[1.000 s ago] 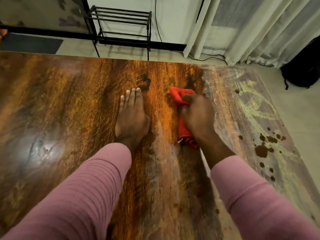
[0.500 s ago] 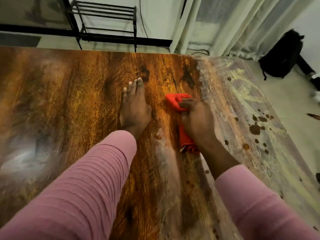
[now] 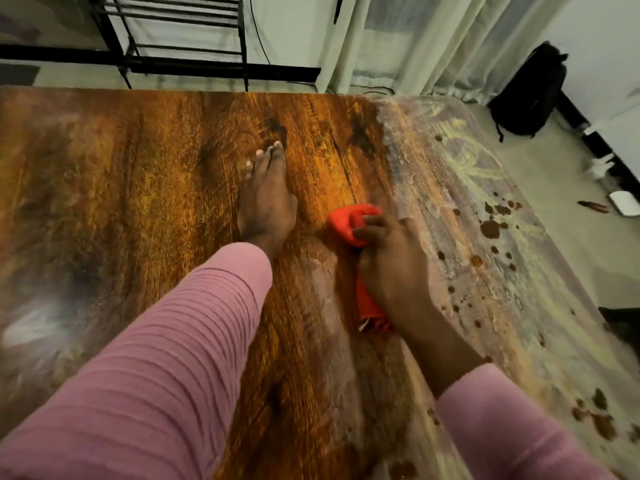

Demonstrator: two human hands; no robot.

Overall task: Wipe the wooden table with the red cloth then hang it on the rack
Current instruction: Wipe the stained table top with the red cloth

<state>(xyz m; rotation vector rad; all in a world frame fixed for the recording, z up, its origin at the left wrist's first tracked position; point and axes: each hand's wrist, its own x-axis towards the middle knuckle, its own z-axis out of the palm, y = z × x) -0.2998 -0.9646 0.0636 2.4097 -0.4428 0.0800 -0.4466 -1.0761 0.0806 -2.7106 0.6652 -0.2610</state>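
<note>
The red cloth (image 3: 349,225) lies bunched on the wooden table (image 3: 138,188) near its middle, with my right hand (image 3: 394,268) closed over it and pressing it down. My left hand (image 3: 265,202) rests flat on the wood just left of the cloth, fingers together and holding nothing. The table's left part looks clean and glossy; its right strip (image 3: 485,278) is pale, smeared and dotted with brown stains. The black metal rack (image 3: 173,32) stands on the floor beyond the table's far edge, at the upper left.
Pale curtains (image 3: 433,39) hang behind the table's far right corner. A black backpack (image 3: 530,91) leans by the wall at the right, with small items on the floor near it. A cable runs down the wall beside the rack.
My right hand has dragged the red cloth toward me along the edge of the dirty strip. My left hand stays flat on the wood. The camera has swung to the right.
</note>
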